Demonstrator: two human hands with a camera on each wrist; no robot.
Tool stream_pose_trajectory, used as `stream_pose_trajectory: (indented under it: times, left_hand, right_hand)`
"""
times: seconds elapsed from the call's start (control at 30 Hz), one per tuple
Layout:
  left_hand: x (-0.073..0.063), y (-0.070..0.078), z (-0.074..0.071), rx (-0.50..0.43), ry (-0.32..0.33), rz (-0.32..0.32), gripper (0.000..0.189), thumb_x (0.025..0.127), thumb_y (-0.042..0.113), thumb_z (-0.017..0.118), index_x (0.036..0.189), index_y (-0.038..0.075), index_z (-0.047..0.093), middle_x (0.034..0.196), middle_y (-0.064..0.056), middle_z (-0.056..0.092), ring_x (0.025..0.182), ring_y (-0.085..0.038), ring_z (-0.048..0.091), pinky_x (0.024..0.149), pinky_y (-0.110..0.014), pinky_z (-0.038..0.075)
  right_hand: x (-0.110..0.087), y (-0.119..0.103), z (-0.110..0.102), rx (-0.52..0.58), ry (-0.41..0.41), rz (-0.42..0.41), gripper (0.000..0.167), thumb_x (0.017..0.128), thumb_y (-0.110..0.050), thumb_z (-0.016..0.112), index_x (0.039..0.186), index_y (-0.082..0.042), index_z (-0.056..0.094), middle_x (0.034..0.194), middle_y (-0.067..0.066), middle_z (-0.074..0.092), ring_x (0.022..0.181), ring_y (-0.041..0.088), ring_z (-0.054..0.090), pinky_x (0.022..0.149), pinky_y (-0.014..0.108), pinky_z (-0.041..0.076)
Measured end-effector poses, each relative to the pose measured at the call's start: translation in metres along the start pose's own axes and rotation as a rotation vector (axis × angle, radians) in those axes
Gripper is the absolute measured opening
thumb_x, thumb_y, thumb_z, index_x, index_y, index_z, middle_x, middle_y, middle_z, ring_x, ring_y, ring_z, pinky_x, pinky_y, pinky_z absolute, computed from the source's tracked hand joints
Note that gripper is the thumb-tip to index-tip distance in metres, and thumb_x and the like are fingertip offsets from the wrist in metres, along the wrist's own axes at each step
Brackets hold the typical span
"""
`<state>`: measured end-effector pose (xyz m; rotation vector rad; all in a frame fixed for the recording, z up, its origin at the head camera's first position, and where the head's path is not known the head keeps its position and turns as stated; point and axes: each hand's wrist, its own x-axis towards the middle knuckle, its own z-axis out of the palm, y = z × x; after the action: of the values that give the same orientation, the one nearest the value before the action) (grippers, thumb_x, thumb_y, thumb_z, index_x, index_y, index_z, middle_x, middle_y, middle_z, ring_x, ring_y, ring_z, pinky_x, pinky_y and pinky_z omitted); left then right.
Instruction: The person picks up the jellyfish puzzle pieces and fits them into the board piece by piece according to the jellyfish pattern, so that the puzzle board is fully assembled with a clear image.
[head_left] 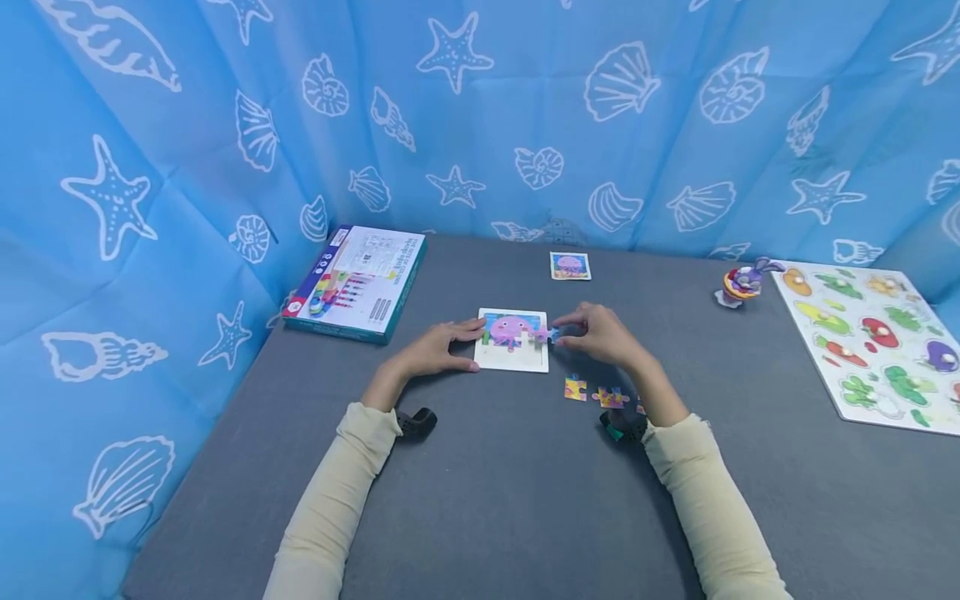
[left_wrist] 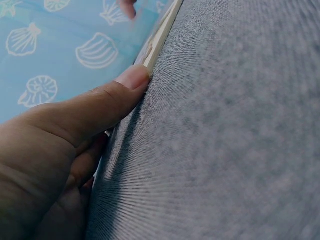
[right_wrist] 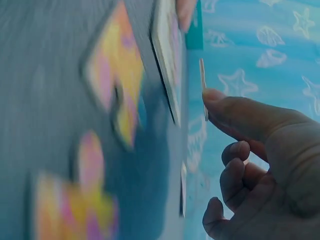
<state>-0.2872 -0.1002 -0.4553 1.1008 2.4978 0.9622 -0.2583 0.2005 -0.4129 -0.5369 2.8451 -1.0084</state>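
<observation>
Starting on the left: a blue curtain (head_left: 251, 233) with white shells and starfish hangs down that side and runs along the whole back of a dark grey table (head_left: 487, 492), which looks woven up close in the left wrist view. Near the left edge of the table there's a flat box (head_left: 367, 283), white top with teal sides, most of its print too small to read.

Next, the left hand (head_left: 431, 350) isn't gripping anything, just fingers and thumb resting against the left side of a puzzle tray (head_left: 506, 358) flat on the table, partly filled with a pink sea creature. Its left wrist camera only gets a sliver of the tray.

The right hand (head_left: 600, 333) pinches a puzzle piece (head_left: 553, 335) by the tray's right edge; can't tell if they touch. That piece is edge-on in the right wrist view. Behind is a small picture card (head_left: 570, 266), and closer in are loose pieces (head_left: 575, 388), blurry in the wrist shot, one half hidden by the wrist.

Far right: a little purple figure (head_left: 742, 283), details fuzzy, then a vegetable board (head_left: 873, 367) cut off by the frame.
</observation>
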Motion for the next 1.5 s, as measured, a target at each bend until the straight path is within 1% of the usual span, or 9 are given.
stream_pose_trajectory:
  times: [0.13,0.27,0.43,0.63,0.93,1.1,1.27,1.37,1.5]
  left_hand:
    - [0.001,0.001,0.000,-0.008,0.001,-0.001,0.066,0.079,0.026,0.072,0.135,0.006,0.044,0.149,-0.006,0.031,0.139,-0.022,0.025,0.116,-0.043,0.013]
    - [0.001,0.001,0.000,-0.013,0.002,-0.001,0.067,0.079,0.026,0.072,0.136,0.006,0.044,0.149,-0.006,0.031,0.139,-0.022,0.025,0.116,-0.043,0.013]
    - [0.000,0.001,0.000,-0.021,0.000,-0.005,0.067,0.079,0.027,0.072,0.136,0.006,0.044,0.149,-0.006,0.031,0.140,-0.022,0.024,0.116,-0.043,0.012]
    - [0.002,0.001,0.000,-0.015,-0.003,0.000,0.067,0.079,0.027,0.071,0.136,0.006,0.044,0.150,-0.005,0.030,0.139,-0.021,0.025,0.116,-0.043,0.013]
    - [0.003,0.003,0.000,-0.012,-0.009,0.006,0.066,0.080,0.026,0.071,0.136,0.006,0.044,0.150,-0.006,0.030,0.139,-0.022,0.025,0.116,-0.042,0.013]
    - [0.004,0.001,0.001,-0.009,-0.009,0.005,0.066,0.079,0.027,0.071,0.136,0.006,0.044,0.150,-0.005,0.030,0.139,-0.022,0.025,0.116,-0.042,0.013]
    - [0.002,0.000,0.001,-0.017,-0.010,-0.003,0.066,0.079,0.027,0.071,0.136,0.006,0.044,0.150,-0.004,0.030,0.139,-0.021,0.025,0.117,-0.042,0.013]
    - [0.001,0.000,0.000,-0.015,-0.006,-0.004,0.066,0.080,0.028,0.071,0.136,0.007,0.044,0.149,-0.004,0.031,0.139,-0.021,0.025,0.116,-0.042,0.013]
    - [0.000,0.000,0.000,-0.007,-0.002,0.000,0.065,0.080,0.028,0.071,0.135,0.007,0.044,0.149,-0.005,0.031,0.139,-0.021,0.025,0.116,-0.043,0.013]
  right_hand:
    - [0.008,-0.007,0.013,0.012,-0.025,-0.006,0.028,0.078,-0.012,0.072,0.105,-0.002,0.069,0.073,0.010,0.043,0.063,0.017,0.032,0.055,0.027,0.029]
    - [0.012,-0.008,0.020,0.013,-0.037,-0.001,0.028,0.077,-0.013,0.073,0.103,-0.003,0.070,0.070,0.006,0.040,0.063,0.017,0.032,0.055,0.027,0.029]
    - [0.014,-0.007,0.024,0.050,-0.036,0.003,0.032,0.076,-0.014,0.075,0.106,-0.006,0.070,0.069,0.004,0.040,0.062,0.017,0.031,0.054,0.027,0.029]
    - [0.017,-0.008,0.024,0.063,-0.102,-0.041,0.027,0.080,-0.011,0.070,0.106,-0.006,0.070,0.073,0.006,0.044,0.063,0.017,0.030,0.057,0.027,0.030]
    - [0.020,-0.011,0.022,0.057,-0.124,0.060,0.025,0.080,-0.010,0.070,0.105,-0.006,0.070,0.075,0.005,0.042,0.066,0.017,0.028,0.057,0.027,0.027]
    - [0.007,-0.009,0.018,0.045,-0.102,0.083,0.030,0.080,-0.013,0.071,0.109,-0.005,0.068,0.071,0.003,0.039,0.065,0.017,0.027,0.057,0.027,0.026]
    - [-0.017,-0.007,0.009,0.045,-0.100,0.161,0.035,0.080,-0.017,0.071,0.114,-0.007,0.066,0.073,0.004,0.041,0.065,0.017,0.030,0.056,0.028,0.029]
    - [-0.032,-0.004,0.004,0.026,-0.117,0.176,0.038,0.080,-0.020,0.071,0.115,-0.007,0.065,0.075,0.005,0.041,0.065,0.017,0.032,0.055,0.027,0.030]
    - [-0.048,0.000,0.000,-0.015,-0.144,0.162,0.042,0.079,-0.024,0.072,0.117,-0.006,0.064,0.077,0.008,0.041,0.064,0.016,0.031,0.053,0.027,0.029]
